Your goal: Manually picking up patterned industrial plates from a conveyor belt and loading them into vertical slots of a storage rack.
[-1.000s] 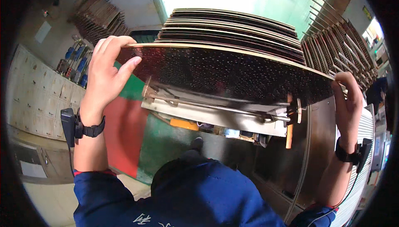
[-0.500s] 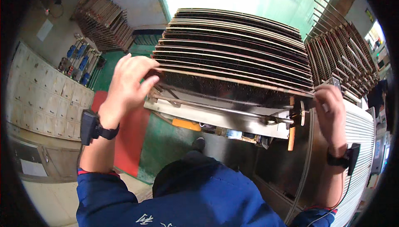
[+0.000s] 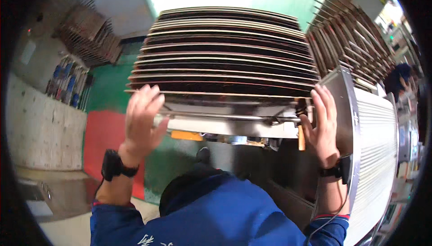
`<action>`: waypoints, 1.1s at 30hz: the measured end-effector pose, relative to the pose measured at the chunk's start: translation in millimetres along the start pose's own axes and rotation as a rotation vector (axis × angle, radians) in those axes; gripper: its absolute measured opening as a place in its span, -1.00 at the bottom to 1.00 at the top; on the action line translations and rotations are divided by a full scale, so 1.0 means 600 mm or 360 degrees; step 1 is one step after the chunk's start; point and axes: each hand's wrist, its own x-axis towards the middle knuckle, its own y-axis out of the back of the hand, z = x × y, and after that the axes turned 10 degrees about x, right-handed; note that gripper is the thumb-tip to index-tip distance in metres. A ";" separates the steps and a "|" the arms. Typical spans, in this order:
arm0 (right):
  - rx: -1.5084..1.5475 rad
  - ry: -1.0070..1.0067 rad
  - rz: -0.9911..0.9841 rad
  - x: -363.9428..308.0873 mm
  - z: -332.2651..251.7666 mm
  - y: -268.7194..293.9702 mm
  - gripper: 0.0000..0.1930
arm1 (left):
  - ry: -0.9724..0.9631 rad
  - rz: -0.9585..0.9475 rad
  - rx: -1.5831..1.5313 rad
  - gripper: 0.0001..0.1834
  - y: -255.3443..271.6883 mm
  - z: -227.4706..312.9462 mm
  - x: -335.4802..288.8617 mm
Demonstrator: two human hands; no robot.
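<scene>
Several dark flat panels with pale edges (image 3: 227, 58) stand in a row on a rack in front of me. The nearest panel (image 3: 234, 94) runs across between my two hands. At its left end is my left hand (image 3: 145, 117), fingers stretched up and thumb apart, with the fingertips at the panel's edge. My right hand (image 3: 322, 122) is at the right end, also with straightened fingers and the thumb spread inward. Neither hand is wrapped round anything. A metal bar (image 3: 225, 117) crosses just below the panel, and an orange handle (image 3: 301, 138) hangs beside my right thumb.
A white ribbed stack (image 3: 375, 151) and a grey metal plate (image 3: 344, 97) stand to the right. Racks with rods (image 3: 348, 43) are behind them. Another rack (image 3: 87, 34) stands far left, near pale lockers (image 3: 42, 124). A co-worker (image 3: 399, 80) is at the far right.
My fingers have gone from gripping the nearest panel's ends to being stretched out. My right hand has shifted left in the picture. The view has turned, so the racks appear farther left.
</scene>
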 end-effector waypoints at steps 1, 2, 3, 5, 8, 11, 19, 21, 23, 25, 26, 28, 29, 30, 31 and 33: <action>0.0061 -0.0023 0.0135 -0.005 -0.015 0.003 -0.36 | -0.0016 -0.0073 -0.0281 -0.41 -0.016 0.024 -0.002; 0.0164 -0.0131 0.0175 -0.017 -0.024 0.000 -0.48 | -0.0042 -0.0147 -0.0552 -0.41 -0.031 0.055 0.005; 0.0284 -0.0145 0.0139 -0.029 -0.029 -0.011 -0.59 | -0.0067 -0.0304 -0.0730 -0.39 -0.057 0.086 0.013; 0.0270 -0.0276 -0.0092 -0.050 -0.039 -0.048 -0.70 | -0.0105 -0.0517 -0.0827 -0.36 -0.107 0.152 0.053; 0.0212 -0.0282 -0.0213 -0.066 -0.040 -0.093 -0.80 | -0.0199 -0.0720 -0.0710 -0.33 -0.174 0.218 0.090; 0.0210 -0.0384 -0.0271 -0.070 -0.038 -0.100 -0.83 | -0.0289 -0.0915 -0.0653 -0.37 -0.200 0.257 0.122; 0.0381 -0.0294 -0.0182 -0.038 -0.031 -0.122 -0.91 | -0.0324 -0.0869 -0.0492 -0.52 -0.232 0.269 0.133; 0.0397 -0.0379 -0.0258 -0.035 -0.032 -0.126 -0.87 | -0.0324 -0.0809 -0.0472 -0.62 -0.237 0.274 0.138; 0.0447 -0.0511 -0.0276 -0.030 -0.034 -0.126 -0.82 | -0.0323 -0.0758 -0.0494 -0.64 -0.243 0.276 0.144; 0.0535 -0.0821 -0.0233 -0.014 -0.039 -0.146 -0.84 | -0.0287 -0.0786 -0.0492 -0.66 -0.246 0.272 0.150; 0.0661 -0.1097 -0.0204 -0.009 -0.042 -0.157 -0.86 | -0.0252 -0.0784 -0.0502 -0.67 -0.244 0.270 0.154; 0.0990 -0.1182 0.0054 -0.019 -0.031 -0.177 -0.84 | -0.0251 -0.0748 -0.0520 -0.67 -0.247 0.270 0.161; 0.1123 -0.1197 0.0112 -0.019 -0.026 -0.178 -0.80 | -0.0250 -0.0747 -0.0506 -0.64 -0.250 0.268 0.165; 0.1093 -0.1212 0.0131 -0.025 -0.019 -0.174 -0.80 | -0.0251 -0.0745 -0.0493 -0.61 -0.255 0.268 0.169; 0.1143 -0.1170 0.0061 -0.032 -0.011 -0.169 -0.77 | -0.0241 -0.0789 -0.0510 -0.54 -0.259 0.269 0.175; 0.1027 -0.0966 -0.0074 -0.026 -0.008 -0.149 -0.65 | -0.0194 -0.0864 -0.0513 -0.54 -0.272 0.263 0.185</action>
